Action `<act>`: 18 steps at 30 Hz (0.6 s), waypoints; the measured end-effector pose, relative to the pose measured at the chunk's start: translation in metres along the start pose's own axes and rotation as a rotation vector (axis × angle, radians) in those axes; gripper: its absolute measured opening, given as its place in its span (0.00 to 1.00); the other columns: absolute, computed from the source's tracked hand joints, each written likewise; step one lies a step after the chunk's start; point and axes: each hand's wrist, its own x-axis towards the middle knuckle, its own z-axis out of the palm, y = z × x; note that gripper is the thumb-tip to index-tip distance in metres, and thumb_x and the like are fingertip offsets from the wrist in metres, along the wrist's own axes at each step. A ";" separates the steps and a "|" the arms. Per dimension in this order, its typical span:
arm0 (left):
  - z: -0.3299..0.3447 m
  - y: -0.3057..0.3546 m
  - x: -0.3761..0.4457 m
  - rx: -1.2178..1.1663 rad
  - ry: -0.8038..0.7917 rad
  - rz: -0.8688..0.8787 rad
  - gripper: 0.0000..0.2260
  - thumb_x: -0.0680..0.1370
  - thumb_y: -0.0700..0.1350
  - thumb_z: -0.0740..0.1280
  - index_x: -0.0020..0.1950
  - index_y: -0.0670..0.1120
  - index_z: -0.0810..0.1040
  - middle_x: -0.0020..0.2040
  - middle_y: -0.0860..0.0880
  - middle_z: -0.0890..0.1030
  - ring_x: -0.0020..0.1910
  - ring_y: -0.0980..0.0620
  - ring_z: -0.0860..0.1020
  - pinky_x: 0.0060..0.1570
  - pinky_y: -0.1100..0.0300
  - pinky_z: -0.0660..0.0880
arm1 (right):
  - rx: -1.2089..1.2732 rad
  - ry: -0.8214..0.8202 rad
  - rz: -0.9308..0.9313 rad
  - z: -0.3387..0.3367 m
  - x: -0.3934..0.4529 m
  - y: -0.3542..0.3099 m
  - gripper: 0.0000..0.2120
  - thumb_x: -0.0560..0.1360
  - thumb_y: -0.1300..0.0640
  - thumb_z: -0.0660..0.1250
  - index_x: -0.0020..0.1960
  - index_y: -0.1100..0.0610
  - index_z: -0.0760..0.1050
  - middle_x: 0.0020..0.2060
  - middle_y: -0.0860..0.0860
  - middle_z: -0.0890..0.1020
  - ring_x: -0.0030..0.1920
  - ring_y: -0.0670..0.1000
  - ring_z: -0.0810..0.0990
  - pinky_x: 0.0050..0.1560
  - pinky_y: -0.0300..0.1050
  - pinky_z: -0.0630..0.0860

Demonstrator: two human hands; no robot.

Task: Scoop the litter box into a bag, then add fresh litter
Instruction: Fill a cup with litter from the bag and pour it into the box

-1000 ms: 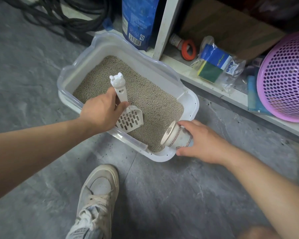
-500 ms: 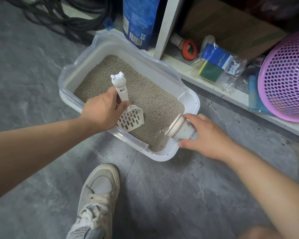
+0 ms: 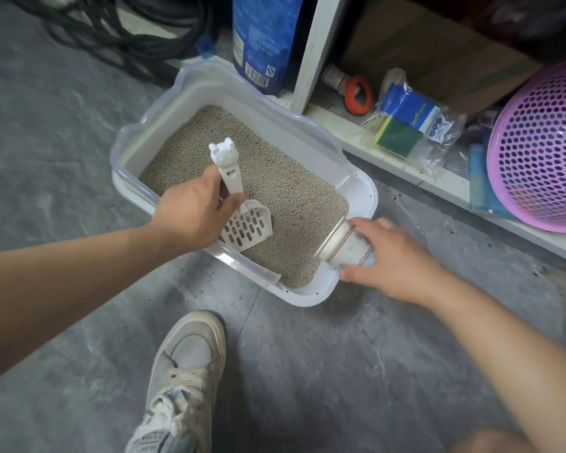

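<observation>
On the grey stone-look floor, beside a low white shelf, we see the litter box, long axis running far-left to near-right, full of litter. Our left hand grips the scoop, handle pointing away, slotted blade toward us. Our right hand holds a paper cup tipped on its side at the box's near-right corner, mouth facing left; cup contents can't be made out. Blue bag cut off at top

Grey stone-look floor meets a low white shelf.
</observation>
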 end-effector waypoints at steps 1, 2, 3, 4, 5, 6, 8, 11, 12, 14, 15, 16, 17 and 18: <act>0.000 0.000 0.000 0.002 0.000 -0.003 0.14 0.84 0.58 0.59 0.54 0.48 0.67 0.37 0.53 0.77 0.33 0.53 0.76 0.30 0.56 0.69 | 0.004 -0.063 -0.024 0.004 -0.002 -0.001 0.43 0.65 0.42 0.79 0.76 0.45 0.64 0.63 0.46 0.70 0.61 0.47 0.72 0.56 0.37 0.66; 0.000 0.001 0.000 0.005 -0.001 -0.005 0.14 0.84 0.58 0.60 0.54 0.47 0.67 0.37 0.53 0.77 0.33 0.52 0.76 0.31 0.56 0.70 | 0.004 -0.110 -0.043 0.008 -0.003 -0.001 0.44 0.65 0.42 0.79 0.76 0.45 0.63 0.64 0.46 0.70 0.62 0.47 0.72 0.57 0.38 0.66; 0.000 0.002 0.000 0.008 0.001 -0.007 0.14 0.84 0.58 0.60 0.54 0.47 0.67 0.37 0.53 0.77 0.33 0.52 0.76 0.31 0.55 0.70 | 0.001 -0.126 -0.051 0.011 -0.003 -0.001 0.45 0.64 0.42 0.79 0.76 0.45 0.63 0.64 0.47 0.71 0.63 0.47 0.73 0.58 0.39 0.67; 0.000 0.002 0.000 0.010 0.003 -0.007 0.14 0.84 0.58 0.60 0.54 0.47 0.67 0.37 0.52 0.77 0.32 0.52 0.76 0.31 0.56 0.70 | -0.002 -0.102 -0.040 0.011 -0.002 -0.001 0.44 0.65 0.42 0.79 0.76 0.45 0.63 0.64 0.47 0.71 0.62 0.48 0.73 0.58 0.40 0.68; 0.000 0.002 0.000 0.010 0.005 -0.008 0.14 0.84 0.58 0.60 0.54 0.47 0.67 0.37 0.53 0.77 0.32 0.52 0.76 0.31 0.56 0.69 | -0.004 -0.042 -0.013 0.008 -0.001 -0.001 0.43 0.65 0.42 0.78 0.75 0.45 0.64 0.63 0.48 0.71 0.62 0.50 0.74 0.57 0.41 0.69; 0.000 0.002 0.000 0.009 0.005 -0.008 0.14 0.84 0.58 0.60 0.53 0.47 0.67 0.37 0.53 0.76 0.32 0.53 0.76 0.30 0.57 0.69 | -0.006 0.032 0.021 0.004 0.000 0.000 0.41 0.66 0.42 0.78 0.75 0.46 0.65 0.61 0.49 0.72 0.61 0.51 0.74 0.56 0.42 0.69; -0.001 0.002 0.000 -0.001 0.001 -0.005 0.14 0.84 0.58 0.60 0.53 0.48 0.67 0.37 0.53 0.77 0.33 0.53 0.76 0.31 0.56 0.69 | -0.012 0.124 0.060 -0.003 0.001 0.001 0.39 0.67 0.43 0.77 0.73 0.48 0.66 0.58 0.50 0.72 0.59 0.53 0.75 0.56 0.45 0.72; -0.001 0.002 0.000 -0.007 0.000 -0.006 0.14 0.83 0.58 0.59 0.54 0.48 0.67 0.38 0.53 0.78 0.34 0.53 0.77 0.32 0.55 0.72 | -0.038 0.013 0.054 -0.001 -0.001 -0.001 0.40 0.66 0.42 0.77 0.74 0.47 0.65 0.57 0.48 0.70 0.58 0.52 0.75 0.55 0.45 0.71; 0.000 0.002 0.000 -0.004 -0.001 -0.010 0.14 0.83 0.58 0.59 0.54 0.48 0.67 0.38 0.53 0.78 0.34 0.52 0.77 0.33 0.54 0.73 | -0.036 0.011 0.049 0.003 -0.002 -0.003 0.40 0.66 0.42 0.77 0.74 0.47 0.65 0.56 0.47 0.69 0.58 0.52 0.74 0.54 0.44 0.70; 0.000 0.002 0.001 0.002 -0.002 -0.011 0.14 0.83 0.58 0.60 0.54 0.47 0.68 0.38 0.52 0.78 0.34 0.51 0.77 0.34 0.53 0.74 | 0.006 0.177 0.046 0.002 -0.001 -0.005 0.38 0.68 0.43 0.77 0.73 0.48 0.66 0.54 0.47 0.68 0.57 0.52 0.74 0.52 0.44 0.69; 0.000 0.002 0.001 0.004 0.000 -0.010 0.14 0.83 0.58 0.60 0.54 0.47 0.68 0.38 0.52 0.78 0.34 0.51 0.77 0.34 0.53 0.74 | 0.029 0.303 0.042 -0.003 0.001 -0.005 0.37 0.68 0.44 0.77 0.73 0.49 0.66 0.54 0.47 0.68 0.55 0.52 0.74 0.52 0.44 0.69; 0.001 0.002 0.001 0.007 0.003 -0.010 0.14 0.83 0.58 0.60 0.54 0.47 0.68 0.38 0.52 0.78 0.33 0.52 0.77 0.33 0.54 0.74 | 0.050 0.407 0.036 -0.007 0.003 -0.005 0.37 0.68 0.44 0.77 0.72 0.49 0.65 0.54 0.47 0.68 0.53 0.51 0.73 0.52 0.45 0.70; 0.001 0.001 0.001 0.009 0.005 -0.011 0.14 0.83 0.58 0.60 0.54 0.47 0.68 0.38 0.52 0.78 0.33 0.52 0.77 0.32 0.54 0.72 | 0.068 0.453 0.034 -0.011 0.004 -0.004 0.37 0.68 0.44 0.77 0.73 0.49 0.65 0.54 0.47 0.68 0.52 0.50 0.72 0.52 0.46 0.70; 0.001 0.001 0.002 0.009 0.007 -0.011 0.14 0.83 0.58 0.60 0.54 0.48 0.68 0.38 0.53 0.78 0.33 0.53 0.77 0.32 0.55 0.71 | 0.071 0.431 0.039 -0.011 0.006 -0.002 0.38 0.68 0.44 0.77 0.73 0.49 0.65 0.54 0.47 0.68 0.52 0.50 0.72 0.52 0.46 0.71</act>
